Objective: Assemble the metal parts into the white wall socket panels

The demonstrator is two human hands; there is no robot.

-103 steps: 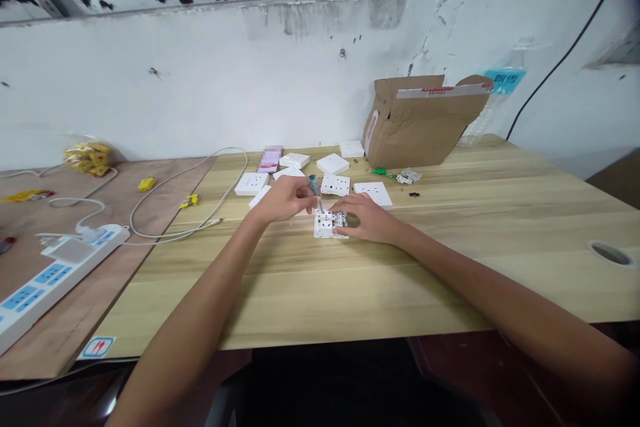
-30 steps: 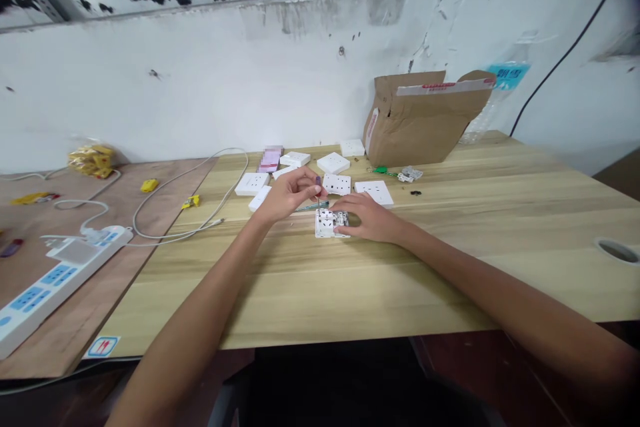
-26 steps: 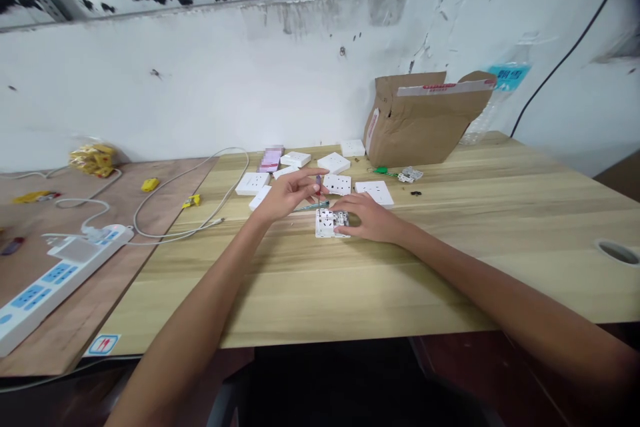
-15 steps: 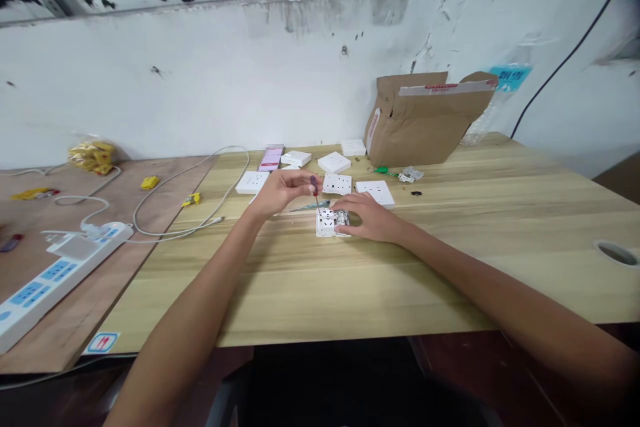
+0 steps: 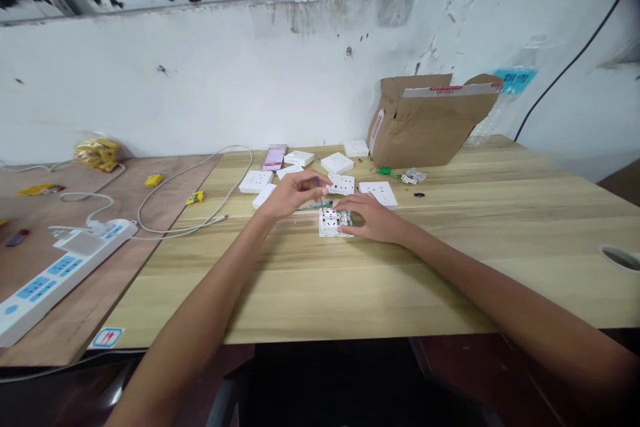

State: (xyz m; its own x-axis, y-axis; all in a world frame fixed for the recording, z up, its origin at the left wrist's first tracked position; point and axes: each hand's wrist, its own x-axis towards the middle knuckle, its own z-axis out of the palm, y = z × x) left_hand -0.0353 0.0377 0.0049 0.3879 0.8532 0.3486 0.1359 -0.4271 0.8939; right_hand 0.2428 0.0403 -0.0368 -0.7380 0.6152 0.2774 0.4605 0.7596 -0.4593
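Note:
My left hand [image 5: 301, 191] is closed around the handle of a small screwdriver [image 5: 317, 182], whose shaft points down at a white wall socket [image 5: 330, 223] lying on the table. The socket's inner parts show on its right half. Fingers of my right hand [image 5: 373, 217] grip the socket's right side and hold it against the tabletop. Just behind it lies a thin bluish tool [image 5: 319, 205], partly covered by my left hand. A white perforated socket plate [image 5: 341, 184] sits beyond my hands, and a white socket panel [image 5: 379, 194] is to its right.
Several white panels, one of them a square panel [image 5: 337, 163], stand near the wall with a pink booklet [image 5: 274, 157]. A cardboard box [image 5: 433, 123] is at the back right. On the left are a power strip [image 5: 65, 277], a white cable [image 5: 193, 229] and yellow pieces [image 5: 154, 180].
The screwdriver handle has become more covered by my left fingers, its tip still at the socket. My right hand keeps its hold. The whole view has shifted slightly.

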